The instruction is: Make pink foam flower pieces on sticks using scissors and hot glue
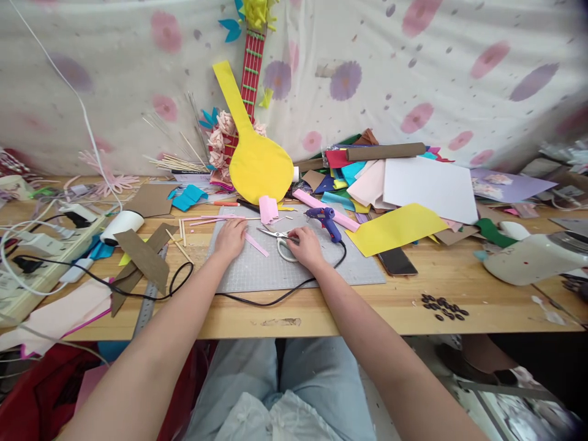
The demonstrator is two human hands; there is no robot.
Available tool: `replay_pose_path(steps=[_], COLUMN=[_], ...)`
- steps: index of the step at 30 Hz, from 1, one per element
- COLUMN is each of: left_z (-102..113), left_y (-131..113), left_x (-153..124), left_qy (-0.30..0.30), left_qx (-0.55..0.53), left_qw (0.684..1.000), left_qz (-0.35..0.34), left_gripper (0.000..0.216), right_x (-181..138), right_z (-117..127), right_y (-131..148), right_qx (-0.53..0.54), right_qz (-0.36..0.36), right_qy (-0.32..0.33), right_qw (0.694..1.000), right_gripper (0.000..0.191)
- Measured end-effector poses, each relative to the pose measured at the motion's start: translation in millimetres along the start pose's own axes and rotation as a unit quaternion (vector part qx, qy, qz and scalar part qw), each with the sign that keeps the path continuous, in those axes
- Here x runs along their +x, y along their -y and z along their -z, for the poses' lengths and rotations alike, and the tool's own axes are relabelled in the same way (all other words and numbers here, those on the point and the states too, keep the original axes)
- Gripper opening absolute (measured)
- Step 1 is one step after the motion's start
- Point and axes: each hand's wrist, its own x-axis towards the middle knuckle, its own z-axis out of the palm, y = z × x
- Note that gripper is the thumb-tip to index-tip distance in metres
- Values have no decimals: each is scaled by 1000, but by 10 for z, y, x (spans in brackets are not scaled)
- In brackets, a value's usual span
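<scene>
My right hand (305,246) rests on the grey cutting mat (257,272), its fingers curled over the white handles of a pair of scissors (280,240) whose blades point left. My left hand (230,237) lies palm down on the mat with fingers together, touching the near end of a thin pink paper strip (256,244). A folded pink paper piece (268,209) sits just beyond both hands. A blue glue gun (327,222) lies right of my right hand, its black cord looping along the mat's front edge.
A yellow foam guitar shape (254,157) leans against the flowered cloth backdrop. Coloured paper and foam sheets (404,184) pile up at the right, with a phone (397,261) and dark seeds (443,307). Brown card pieces (142,257), a metal ruler (149,299), a power strip (37,248) and cables crowd the left.
</scene>
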Motion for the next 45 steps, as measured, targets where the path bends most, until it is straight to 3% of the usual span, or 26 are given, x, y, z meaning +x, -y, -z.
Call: replay_pose_path(steps=[6, 10, 15, 18, 25, 29, 31, 33, 36, 38, 42, 45], left_z=[12, -16, 27, 119, 502, 658, 696, 703, 654, 594, 474, 426], left_y=[-65, -216, -325, -257, 138, 159, 96, 27, -21, -1, 62, 38], left_x=[259, 473, 539, 519, 535, 509, 467, 397, 235, 105, -114, -176], left_qy=[24, 109, 122, 70, -95, -212, -231, -204, -68, 27, 91, 106], left_qx=[27, 69, 141, 155, 77, -32, -78, -98, -78, -43, -7, -4], left_qw=[999, 991, 982, 985, 986, 972, 965, 970, 994, 999, 996, 994], left_qz=[24, 27, -29, -18, 109, 96, 95, 93, 39, 3, 2, 26], left_gripper=[35, 37, 32, 31, 26, 32, 35, 34, 31, 31, 32, 31], right_x=[1, -13, -28, -36, 1, 231, 394, 536, 630, 607, 480, 417], right_z=[-16, -53, -50, -38, 13, 45, 19, -37, -141, -195, -254, -292], right_y=[-15, -9, 18, 21, 81, 286, 421, 548, 669, 684, 585, 470], right_qx=[-9, -47, -90, -93, -82, 15, 113, 269, 513, 594, 649, 621], right_qz=[3, -8, -23, -21, -14, 6, -8, -52, -87, -86, -86, -95], right_qy=[-4, -17, -6, -5, -11, 13, 43, 90, 179, 205, 178, 142], right_qw=[1000, 999, 996, 995, 997, 1000, 993, 957, 835, 773, 735, 765], right_gripper=[11, 16, 22, 21, 20, 19, 25, 46, 63, 63, 53, 43])
